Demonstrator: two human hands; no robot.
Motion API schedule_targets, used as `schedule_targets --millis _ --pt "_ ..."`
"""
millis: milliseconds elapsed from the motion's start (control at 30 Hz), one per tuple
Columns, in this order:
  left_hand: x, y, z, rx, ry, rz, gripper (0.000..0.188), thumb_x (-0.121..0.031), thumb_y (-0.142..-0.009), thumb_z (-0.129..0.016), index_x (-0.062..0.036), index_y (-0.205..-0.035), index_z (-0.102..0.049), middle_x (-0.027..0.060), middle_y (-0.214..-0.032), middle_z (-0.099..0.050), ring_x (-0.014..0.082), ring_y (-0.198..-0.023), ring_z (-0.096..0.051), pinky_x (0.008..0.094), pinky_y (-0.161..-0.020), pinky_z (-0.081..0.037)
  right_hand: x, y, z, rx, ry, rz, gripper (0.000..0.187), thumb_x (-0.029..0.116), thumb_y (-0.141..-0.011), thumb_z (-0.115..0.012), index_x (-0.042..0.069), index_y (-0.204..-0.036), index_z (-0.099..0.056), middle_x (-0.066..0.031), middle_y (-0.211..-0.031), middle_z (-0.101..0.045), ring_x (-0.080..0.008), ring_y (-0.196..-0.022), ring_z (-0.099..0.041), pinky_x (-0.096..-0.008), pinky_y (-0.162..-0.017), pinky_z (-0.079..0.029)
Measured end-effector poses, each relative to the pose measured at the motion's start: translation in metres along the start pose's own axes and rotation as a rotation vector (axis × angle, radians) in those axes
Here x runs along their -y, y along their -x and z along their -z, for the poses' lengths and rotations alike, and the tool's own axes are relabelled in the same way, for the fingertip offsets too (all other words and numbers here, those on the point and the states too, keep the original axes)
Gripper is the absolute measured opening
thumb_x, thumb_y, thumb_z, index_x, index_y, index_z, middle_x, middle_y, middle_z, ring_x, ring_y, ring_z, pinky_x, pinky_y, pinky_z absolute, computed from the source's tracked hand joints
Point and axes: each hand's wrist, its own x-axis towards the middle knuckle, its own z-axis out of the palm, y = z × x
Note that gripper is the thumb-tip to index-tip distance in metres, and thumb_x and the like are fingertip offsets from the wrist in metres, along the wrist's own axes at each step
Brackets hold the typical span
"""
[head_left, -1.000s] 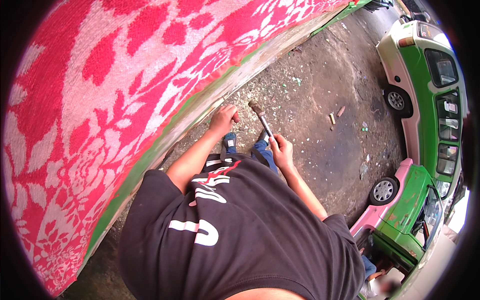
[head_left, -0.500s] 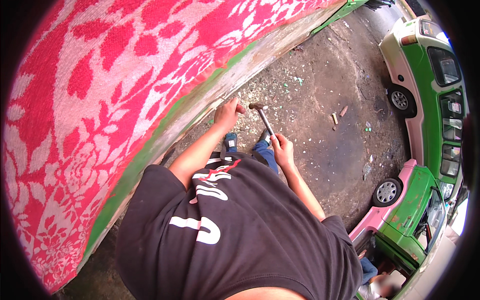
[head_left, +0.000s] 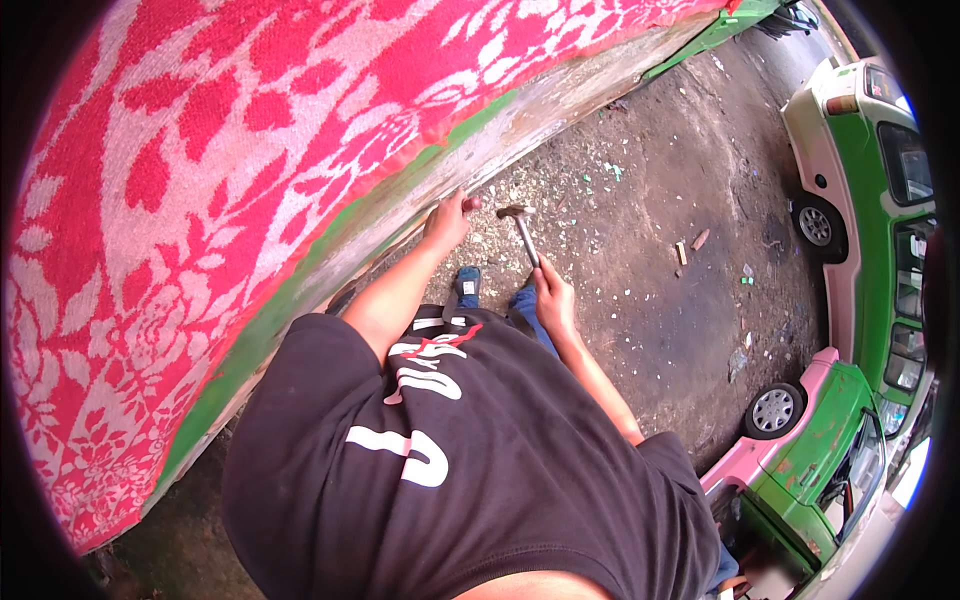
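While right hand (head_left: 555, 300) grips hammer (head_left: 522, 232) (ground open), left hand (head_left: 447, 220) at panel edge (head_left: 520, 125)

Bright, even daylight fills the fisheye view, and colours are strongly saturated. The red-and-white floral patterned cloth (head_left: 200, 200) is evenly lit without glare. Straight edges bow sharply toward the black circular rim. The grey, littered concrete ground (head_left: 650, 270) looks sharp; detail smears slightly near the frame's edges.
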Motion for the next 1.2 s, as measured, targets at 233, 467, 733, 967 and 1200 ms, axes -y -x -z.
schedule_targets --millis 233,467,733,967,1200 --pt "0.001 0.031 -0.002 0.135 0.066 -0.22 0.024 0.007 -0.077 -0.053 -0.0102 -0.094 -0.053 0.0043 -0.091 -0.067 0.0298 -0.088 -0.066 0.0444 -0.07 -0.049 -0.001 0.001 0.023 -0.113 -0.296 0.004 0.035 0.017 -0.099 -0.056 0.008 -0.133 -0.059 0.0043 -0.073 -0.052 -0.0047 -0.066 -0.044 -0.0222 -0.059 -0.04" --pt "-0.016 0.029 0.003 0.106 0.062 -0.3 0.025 0.009 -0.076 -0.052 -0.0092 -0.093 -0.053 0.0045 -0.088 -0.066 0.0303 -0.085 -0.066 0.044 -0.069 -0.047 -0.006 0.003 0.027 -0.071 -0.246 -0.05 0.036 0.019 -0.099 -0.056 0.007 -0.134 -0.058 0.0042 -0.073 -0.053 -0.0053 -0.064 -0.046 -0.0226 -0.059 -0.041" --pt "-0.016 0.007 -0.007 0.109 -0.067 -0.261 0.022 0.006 -0.078 -0.05 -0.0089 -0.094 -0.054 0.0047 -0.093 -0.07 0.0327 -0.089 -0.066 0.0461 -0.072 -0.05 -0.001 0.016 0.024 -0.066 -0.403 -0.055 0.04 0.017 -0.099 -0.055 0.006 -0.138 -0.053 0.0036 -0.079 -0.056 -0.0055 -0.065 -0.045 -0.0225 -0.059 -0.042" --pt "-0.008 0.006 0.003 0.18 0.047 -0.198 0.02 0.009 -0.072 -0.054 -0.0064 -0.085 -0.055 0.0071 -0.086 -0.07 0.032 -0.085 -0.067 0.0448 -0.068 -0.049 0.003 0.009 -0.002 0.02 -0.008 0.099 0.035 0.018 -0.098 -0.057 0.013 -0.133 -0.058 -0.0205 -0.106 -0.068 -0.0149 -0.084 -0.066 -0.03 -0.077 -0.05" --pt "0.015 0.023 -0.014 0.086 -0.052 -0.334 0.025 0.008 -0.072 -0.058 -0.0073 -0.091 -0.052 0.01 -0.09 -0.063 0.0337 -0.095 -0.061 0.0456 -0.076 -0.047 -0.013 0.014 0.023 -0.102 -0.326 -0.073 0.037 0.017 -0.099 -0.057 0.011 -0.136 -0.057 0.0037 -0.077 -0.057 -0.0043 -0.066 -0.047 -0.0229 -0.059 -0.043"
